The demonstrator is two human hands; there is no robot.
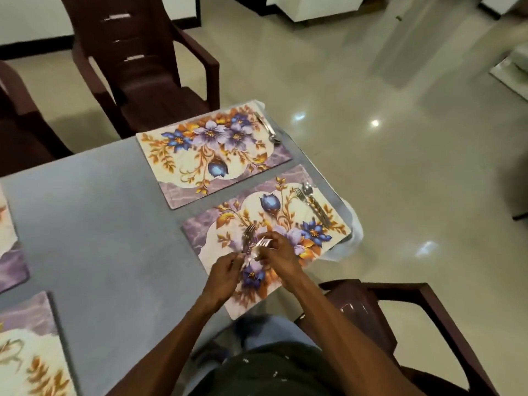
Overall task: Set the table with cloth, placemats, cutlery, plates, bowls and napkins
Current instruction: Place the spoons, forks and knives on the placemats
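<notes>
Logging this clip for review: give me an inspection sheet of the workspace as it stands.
Surface: table under a grey cloth.
Job's things: near placemat with a fork and spoon at its far end; far placemat with cutlery; two more mats at the left edge.
Clutter: nothing seen.
Grippers: left hand and right hand both hold a bunch of forks over the near placemat.
Cables: nothing seen.
Surroundings: brown plastic chairs, glossy tiled floor.
</notes>
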